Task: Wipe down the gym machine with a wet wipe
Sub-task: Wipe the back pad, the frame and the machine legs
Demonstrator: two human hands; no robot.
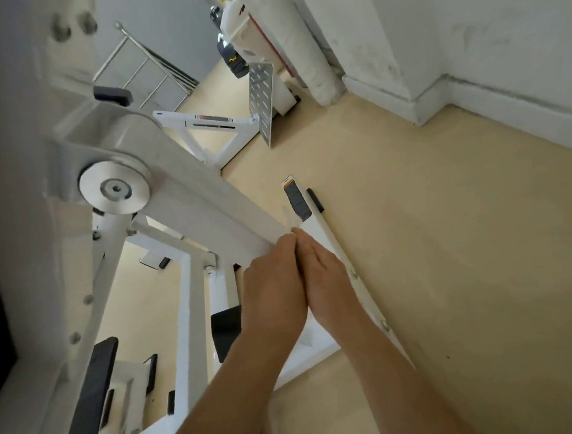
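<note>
The white gym machine [207, 192] fills the left half, its sloping arm running down from a round metal pivot disc [115, 189]. My left hand [273, 286] and my right hand [323, 275] are held side by side in front of the arm's lower end, backs toward me and fingertips meeting. Both pinch a thin pale strip, apparently the wet wipe [287, 218], which sticks up a little above the fingertips. Most of it is hidden between my hands.
A white floor bar with a black label [298, 202] lies just beyond my hands. Black pads [87, 403] sit low on the left. A perforated foot plate [261, 99] and another machine stand at the back. The beige floor [450, 238] stretches right to the white wall.
</note>
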